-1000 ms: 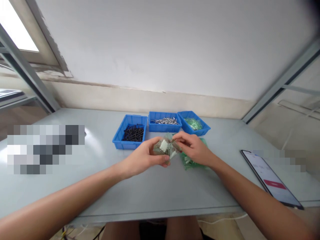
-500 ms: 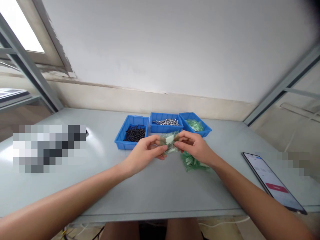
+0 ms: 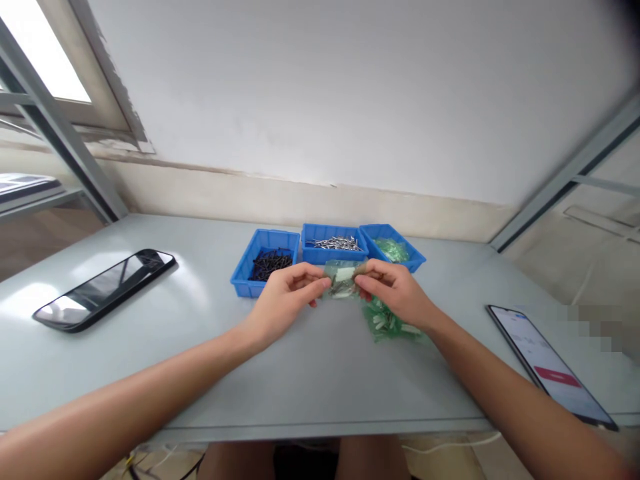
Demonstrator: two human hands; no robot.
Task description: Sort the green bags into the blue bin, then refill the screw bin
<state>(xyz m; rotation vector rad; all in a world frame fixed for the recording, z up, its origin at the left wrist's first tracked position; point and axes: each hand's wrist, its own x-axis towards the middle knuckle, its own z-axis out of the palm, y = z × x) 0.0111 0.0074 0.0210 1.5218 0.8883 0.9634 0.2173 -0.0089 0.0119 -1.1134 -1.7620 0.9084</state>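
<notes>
A small clear greenish bag [image 3: 344,279] with white pieces and some darker items inside is stretched between my two hands, above the table. My left hand [image 3: 287,293] pinches its left side, and my right hand [image 3: 395,288] pinches its right side. Behind the hands stand three blue bins: one with dark screws [image 3: 270,263], one with silver screws or nails [image 3: 336,243], and one with green plastic bags [image 3: 391,249]. Partly under my right hand, green bags with white pieces [image 3: 387,323] lie on the table.
On the grey table [image 3: 320,387], a phone with a lit screen [image 3: 553,367] lies at the right. A black glossy device [image 3: 105,288] lies at the left. Metal frame posts [image 3: 65,127] rise at both sides, before a white wall [image 3: 320,93].
Both hands have shifted slightly, and the bag between them now looks flatter and more spread. The left fingers have moved up toward the bag's edge.
</notes>
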